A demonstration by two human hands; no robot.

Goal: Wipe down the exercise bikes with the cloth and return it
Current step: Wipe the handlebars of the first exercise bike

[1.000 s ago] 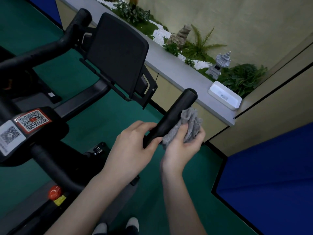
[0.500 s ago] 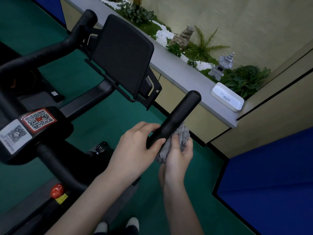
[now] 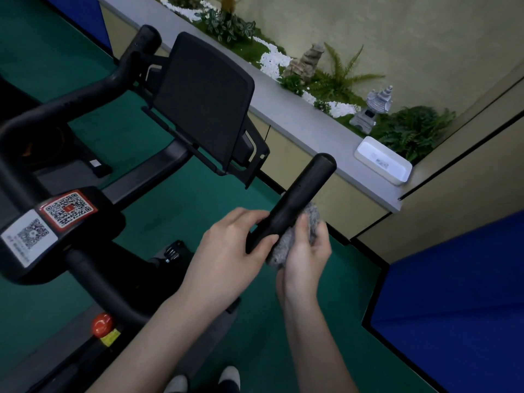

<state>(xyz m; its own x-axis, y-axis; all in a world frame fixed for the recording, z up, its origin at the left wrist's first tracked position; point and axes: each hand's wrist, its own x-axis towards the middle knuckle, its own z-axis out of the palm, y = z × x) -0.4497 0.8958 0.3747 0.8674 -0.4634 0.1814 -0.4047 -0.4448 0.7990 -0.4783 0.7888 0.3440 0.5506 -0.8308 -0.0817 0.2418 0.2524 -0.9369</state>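
Over by the low wall, the person stood at the exercise bike (image 3: 93,275) with both hands up on its right-side black grip (image 3: 302,198). The left hand (image 3: 231,252) was wrapped round the lower part of that bar, fingers curled over the top and thumb lying across the near side. The right hand (image 3: 307,258) sat just beside it, fingers bent round a bunched grey cloth (image 3: 283,246), which it pressed against the underside and far side of the grip. The cloth showed as a fuzzy wad between the bar and the palm, and part of it was hidden behind the bar.

Left of the hands the dark screen (image 3: 204,100) tilted up from the handlebars. Two QR stickers, one red-bordered (image 3: 68,209) and one white (image 3: 28,236), sat on the stem housing, and a red knob (image 3: 102,321) stood lower on the frame. A grey ledge (image 3: 297,116) ran behind the bike, with a white box (image 3: 382,163) resting near its end and a small stone lantern (image 3: 371,109) among ferns beyond it. Green flooring (image 3: 170,211) lay under everything, a blue panel (image 3: 453,293) stood to the right, and the toes of the person's shoes (image 3: 230,377) showed below.
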